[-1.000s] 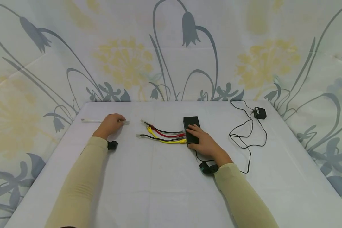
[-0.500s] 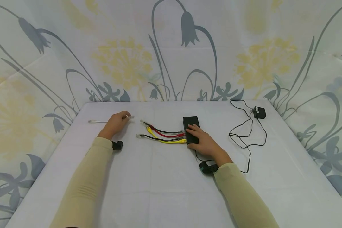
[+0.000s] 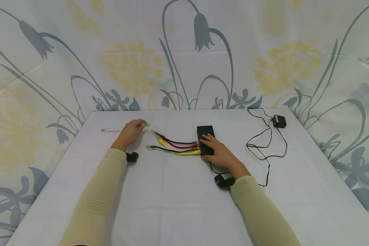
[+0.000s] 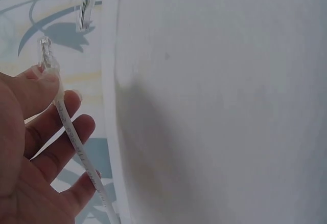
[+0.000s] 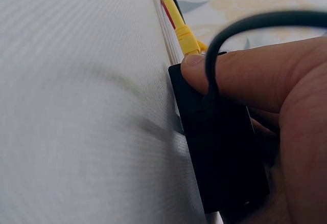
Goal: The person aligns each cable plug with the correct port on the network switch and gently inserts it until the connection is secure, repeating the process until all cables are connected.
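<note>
My left hand (image 3: pixel 130 133) pinches a white network cable (image 4: pixel 82 152) just behind its clear plug (image 4: pixel 46 52), between thumb and index finger; the other fingers lie loosely along the cable. Its far end trails to the left in the head view. My right hand (image 3: pixel 218 150) holds a black network switch (image 3: pixel 206 130) on the table, thumb at the edge beside a yellow plug (image 5: pixel 186 41), fingers across the top. Plugged into the switch's left side are a yellow cable (image 3: pixel 181 153), a red cable (image 3: pixel 179 147) and black cables (image 3: pixel 184 142). Their loose ends point left, towards my left hand.
A black power adapter (image 3: pixel 279 121) lies at the back right of the white table (image 3: pixel 178 205). Its thin black cord (image 3: pixel 275 156) loops across the table and runs under my right arm to the switch. A flowered cloth (image 3: pixel 184 54) hangs behind the table.
My left hand has moved right with the white cable, bringing its plug close to the loose ends of the other cables. My right hand has stayed on the switch.
</note>
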`<act>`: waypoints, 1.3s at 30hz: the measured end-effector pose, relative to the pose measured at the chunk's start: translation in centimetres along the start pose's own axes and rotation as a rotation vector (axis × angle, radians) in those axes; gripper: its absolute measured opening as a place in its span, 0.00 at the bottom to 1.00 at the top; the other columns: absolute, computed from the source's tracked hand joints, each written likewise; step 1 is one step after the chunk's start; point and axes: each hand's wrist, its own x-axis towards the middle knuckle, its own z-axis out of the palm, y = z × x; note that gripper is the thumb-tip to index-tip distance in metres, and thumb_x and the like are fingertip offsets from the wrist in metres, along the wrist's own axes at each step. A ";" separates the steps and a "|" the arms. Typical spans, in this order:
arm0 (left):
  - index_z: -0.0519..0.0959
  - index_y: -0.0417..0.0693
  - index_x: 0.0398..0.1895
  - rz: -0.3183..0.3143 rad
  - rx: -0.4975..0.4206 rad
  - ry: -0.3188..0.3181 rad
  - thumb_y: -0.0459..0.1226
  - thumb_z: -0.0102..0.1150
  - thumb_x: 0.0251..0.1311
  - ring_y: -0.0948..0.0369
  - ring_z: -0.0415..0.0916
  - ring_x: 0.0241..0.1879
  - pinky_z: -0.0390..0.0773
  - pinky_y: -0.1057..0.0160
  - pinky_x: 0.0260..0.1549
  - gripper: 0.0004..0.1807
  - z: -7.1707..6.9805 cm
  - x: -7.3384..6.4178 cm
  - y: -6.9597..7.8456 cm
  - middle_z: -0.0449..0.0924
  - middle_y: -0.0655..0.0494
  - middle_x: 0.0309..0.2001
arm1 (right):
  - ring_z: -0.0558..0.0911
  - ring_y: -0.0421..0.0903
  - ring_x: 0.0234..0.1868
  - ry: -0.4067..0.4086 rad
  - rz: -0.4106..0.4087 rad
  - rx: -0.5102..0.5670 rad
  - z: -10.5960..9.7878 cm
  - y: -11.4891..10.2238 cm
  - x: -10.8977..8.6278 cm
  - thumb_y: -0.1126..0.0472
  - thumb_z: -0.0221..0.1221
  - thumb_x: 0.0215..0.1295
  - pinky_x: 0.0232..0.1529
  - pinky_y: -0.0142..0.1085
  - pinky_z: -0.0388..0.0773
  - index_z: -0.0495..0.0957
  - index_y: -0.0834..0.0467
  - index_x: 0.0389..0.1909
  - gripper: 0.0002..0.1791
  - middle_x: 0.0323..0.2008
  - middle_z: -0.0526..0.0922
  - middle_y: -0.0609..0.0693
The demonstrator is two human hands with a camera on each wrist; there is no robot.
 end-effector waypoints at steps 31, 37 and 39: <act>0.73 0.52 0.54 0.060 -0.007 -0.079 0.39 0.42 0.67 0.50 0.67 0.58 0.66 0.49 0.57 0.15 1.7 1.6 3.8 0.71 0.48 0.57 | 0.44 0.45 0.73 -0.011 0.018 0.007 -0.1 -0.3 -0.1 0.48 0.57 0.59 0.66 0.55 0.51 0.56 0.44 0.68 0.35 0.71 0.47 0.38; 0.74 0.53 0.53 0.076 -0.005 -0.087 0.38 0.44 0.67 0.51 0.68 0.57 0.67 0.50 0.56 0.15 2.2 2.1 4.5 0.72 0.48 0.56 | 0.44 0.45 0.73 -0.014 0.017 0.005 -0.2 -0.3 -0.1 0.49 0.57 0.59 0.66 0.56 0.51 0.56 0.44 0.68 0.36 0.71 0.47 0.39; 0.74 0.53 0.53 0.085 0.000 -0.093 0.38 0.44 0.66 0.51 0.68 0.57 0.67 0.51 0.56 0.15 2.3 2.3 4.8 0.72 0.49 0.56 | 0.44 0.46 0.73 -0.014 0.013 0.005 -0.2 -0.3 -0.1 0.49 0.57 0.59 0.66 0.56 0.51 0.56 0.44 0.68 0.36 0.71 0.47 0.39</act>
